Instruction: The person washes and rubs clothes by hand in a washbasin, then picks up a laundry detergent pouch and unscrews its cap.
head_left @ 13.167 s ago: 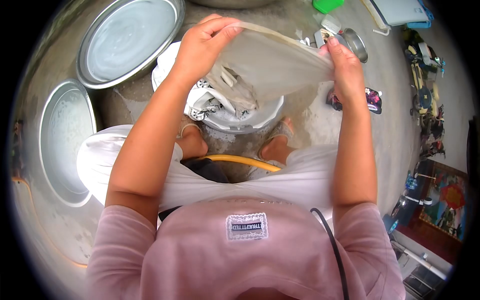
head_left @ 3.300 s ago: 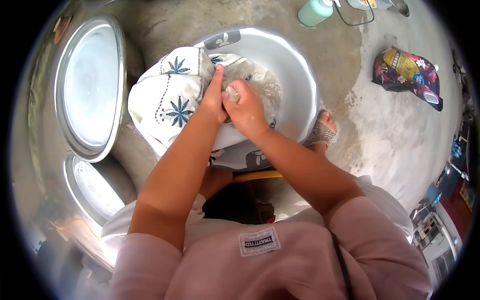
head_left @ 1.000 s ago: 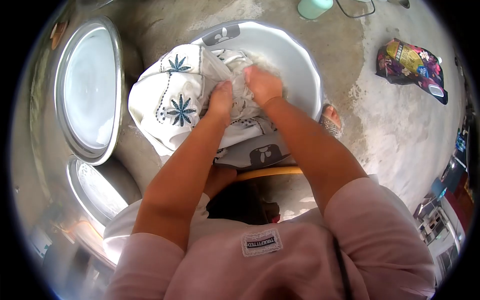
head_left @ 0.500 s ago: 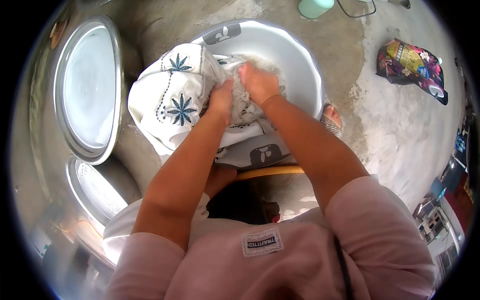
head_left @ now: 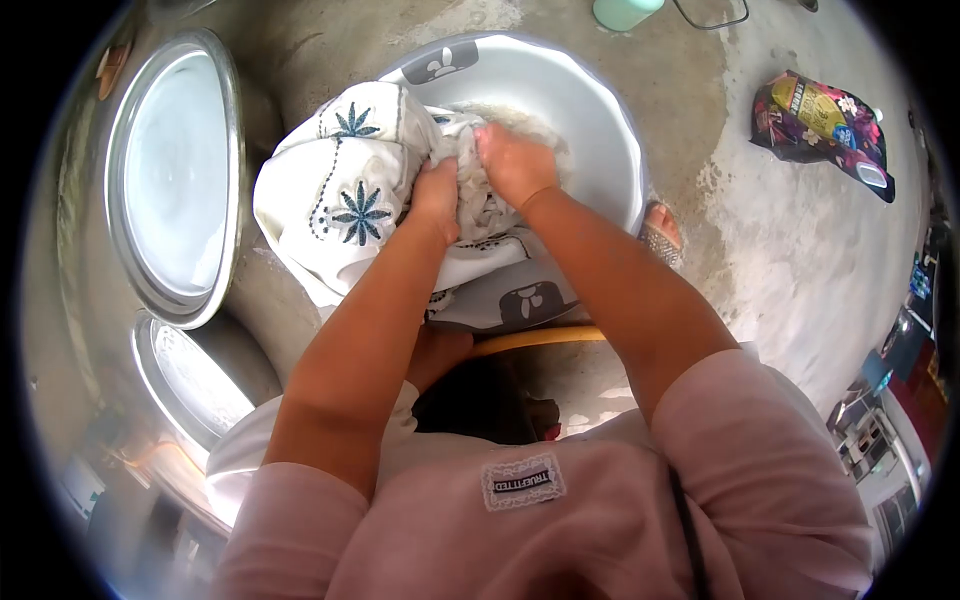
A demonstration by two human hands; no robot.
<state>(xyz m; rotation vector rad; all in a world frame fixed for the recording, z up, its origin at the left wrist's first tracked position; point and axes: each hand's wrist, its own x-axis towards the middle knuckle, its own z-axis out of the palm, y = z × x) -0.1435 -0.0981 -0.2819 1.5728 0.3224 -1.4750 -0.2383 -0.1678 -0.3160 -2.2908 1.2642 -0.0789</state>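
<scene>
A white cloth with blue embroidered flowers (head_left: 290, 190) is bunched in a white and grey plastic basin (head_left: 600, 130), part of it draped over the basin's left rim. My left hand (head_left: 437, 195) grips a fold of this cloth near the basin's middle. Close by on the right, my right hand (head_left: 515, 162) is closed in a fist around another wet part of the cloth. Murky, sudsy water (head_left: 520, 120) shows behind the hands. The fingertips are partly hidden by the fabric.
To the left stand a large metal tub (head_left: 170, 180) of water and a smaller metal basin (head_left: 195, 385). A dark, flowered detergent pouch (head_left: 825, 130) lies on the concrete floor at right. A light green container (head_left: 625, 10) sits at the top. My sandalled foot (head_left: 662, 235) is beside the basin.
Both hands keep their grip on the cloth and have shifted only slightly. The whole view has moved a little; nothing was let go.
</scene>
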